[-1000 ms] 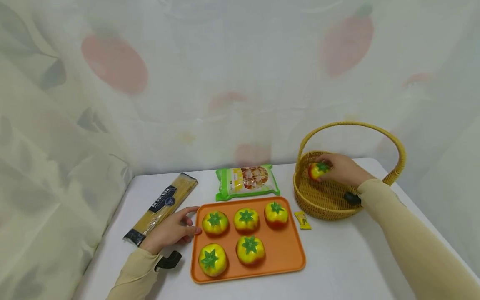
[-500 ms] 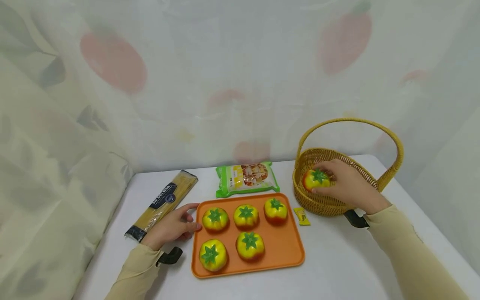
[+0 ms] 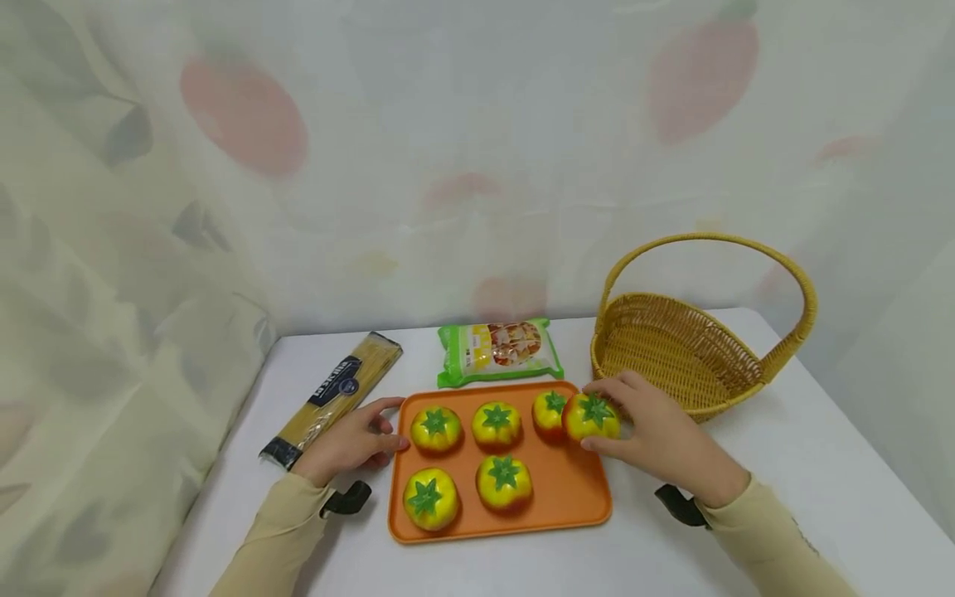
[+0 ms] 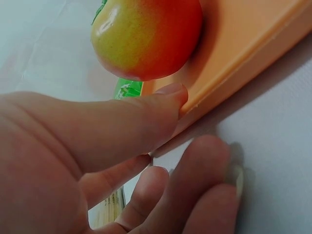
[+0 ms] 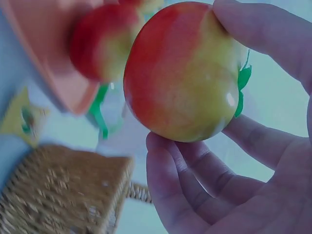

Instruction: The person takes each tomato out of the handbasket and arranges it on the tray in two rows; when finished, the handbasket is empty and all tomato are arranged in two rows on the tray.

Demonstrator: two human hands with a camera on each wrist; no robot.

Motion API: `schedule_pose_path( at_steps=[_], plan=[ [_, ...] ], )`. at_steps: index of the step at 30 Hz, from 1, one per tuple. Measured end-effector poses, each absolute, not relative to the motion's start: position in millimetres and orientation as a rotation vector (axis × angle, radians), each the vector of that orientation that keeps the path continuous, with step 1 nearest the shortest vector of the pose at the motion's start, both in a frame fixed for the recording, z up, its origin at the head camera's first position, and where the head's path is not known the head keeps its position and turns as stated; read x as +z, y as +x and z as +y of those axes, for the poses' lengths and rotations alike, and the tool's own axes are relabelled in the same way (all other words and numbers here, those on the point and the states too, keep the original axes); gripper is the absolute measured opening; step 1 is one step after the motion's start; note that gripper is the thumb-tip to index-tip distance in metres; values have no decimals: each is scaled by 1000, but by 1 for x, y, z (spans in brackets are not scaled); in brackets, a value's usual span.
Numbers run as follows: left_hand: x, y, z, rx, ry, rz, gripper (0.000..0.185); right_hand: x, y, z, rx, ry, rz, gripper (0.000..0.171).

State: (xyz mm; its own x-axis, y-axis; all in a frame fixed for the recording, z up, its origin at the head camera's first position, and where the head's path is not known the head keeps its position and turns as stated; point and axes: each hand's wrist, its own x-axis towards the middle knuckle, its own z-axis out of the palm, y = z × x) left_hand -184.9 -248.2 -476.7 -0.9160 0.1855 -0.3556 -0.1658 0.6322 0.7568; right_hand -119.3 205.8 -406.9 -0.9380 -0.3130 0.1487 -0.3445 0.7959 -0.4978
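Observation:
My right hand (image 3: 647, 427) holds a yellow-and-red toy tomato (image 3: 591, 417) with a green star-shaped top, thumb on one side and fingertips on the other. In the right wrist view this tomato (image 5: 180, 73) hangs in front of the tray. It overlaps the back-right tomato (image 3: 548, 416) in the head view. Several similar tomatoes (image 3: 505, 482) sit on the orange tray (image 3: 567, 497). My left hand (image 3: 351, 444) rests at the tray's left edge. In the left wrist view its straight thumb (image 4: 146, 114) lies at the rim, the other fingers loosely bent below.
A wicker basket (image 3: 671, 352) with a tall handle stands at the back right. Behind the tray lies a green-edged food packet (image 3: 507, 348). A pack of dry noodles (image 3: 339, 394) lies left. A small yellow wrapped sweet (image 5: 24, 117) shows between tray and basket.
My right hand has lifted the tomato out of the basket and brought it left, over the tray's right side. The left hand has stayed at the tray's edge.

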Motion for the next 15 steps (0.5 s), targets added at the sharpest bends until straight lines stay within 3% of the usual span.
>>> schedule_pose_path(
  at_steps=[15],
  plan=[
    [-473, -181, -247, 1193, 48, 2451, 74, -436, -95, 179, 903, 556, -3047, 60]
  ],
)
